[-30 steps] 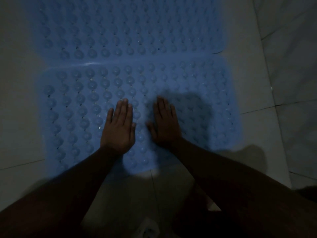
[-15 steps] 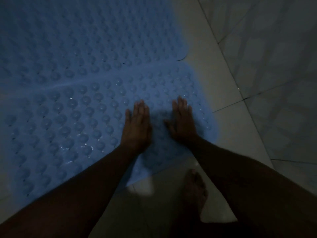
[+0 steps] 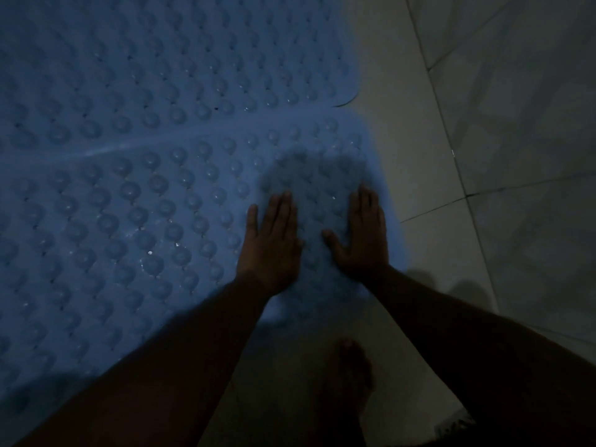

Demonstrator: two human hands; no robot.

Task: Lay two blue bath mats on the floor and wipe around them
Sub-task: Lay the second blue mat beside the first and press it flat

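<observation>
Nearer bath mat (image 3: 129,237), cropped at left, bears left hand (image 3: 272,246) and right hand (image 3: 364,243), fingers straight.

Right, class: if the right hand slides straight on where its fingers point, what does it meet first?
More bumps of the near blue studded bath mat under the right hand, then probably the corner of the far blue bath mat.
</observation>
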